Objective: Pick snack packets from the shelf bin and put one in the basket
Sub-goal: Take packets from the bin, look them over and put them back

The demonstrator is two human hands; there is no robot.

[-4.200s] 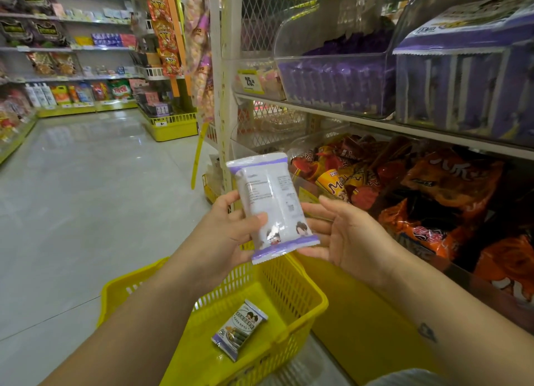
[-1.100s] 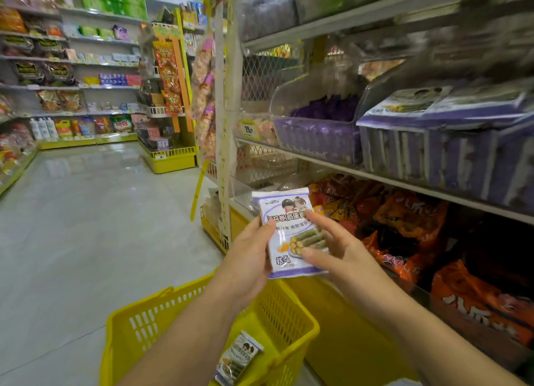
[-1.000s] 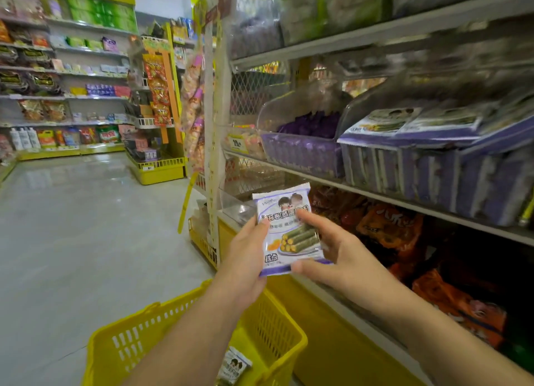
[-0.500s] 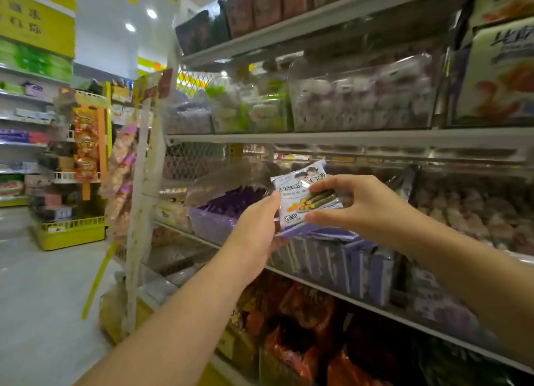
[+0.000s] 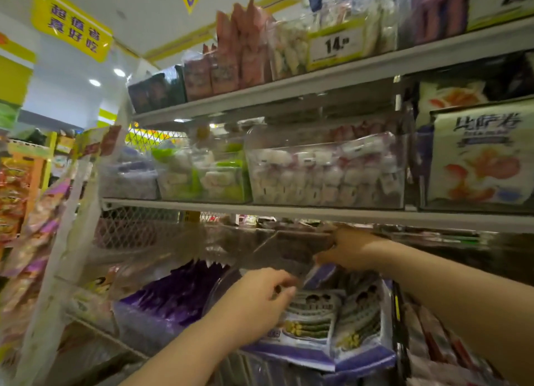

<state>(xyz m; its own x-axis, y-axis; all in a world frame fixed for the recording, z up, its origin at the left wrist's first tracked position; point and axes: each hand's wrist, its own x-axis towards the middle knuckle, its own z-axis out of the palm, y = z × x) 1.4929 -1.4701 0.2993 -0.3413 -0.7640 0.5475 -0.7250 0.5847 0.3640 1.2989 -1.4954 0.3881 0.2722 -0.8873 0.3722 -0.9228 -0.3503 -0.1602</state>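
The shelf bin [image 5: 384,356] is clear plastic and packed with white-and-purple snack packets [image 5: 312,322] showing green rolls. My right hand [image 5: 351,249] reaches in over the bin from the right, and its fingertips pinch the top of a purple-edged snack packet [image 5: 320,274] standing tilted among the others. My left hand [image 5: 260,296] is at the bin's front left with curled fingers, just over the packets and by the clear lid's edge. Blur hides whether it grips anything. The basket is out of view.
A second clear bin with dark purple packets [image 5: 173,296] sits left of the hands. The shelf above [image 5: 318,212] carries bins of white and green sweets. Large bags [image 5: 476,160] stand at the right, and a white mesh upright [image 5: 72,212] is at the left.
The view has tilted upward and the basket has left the frame. The packet held up in both hands has gone to the bin, with the right hand on it and the left hand lower.
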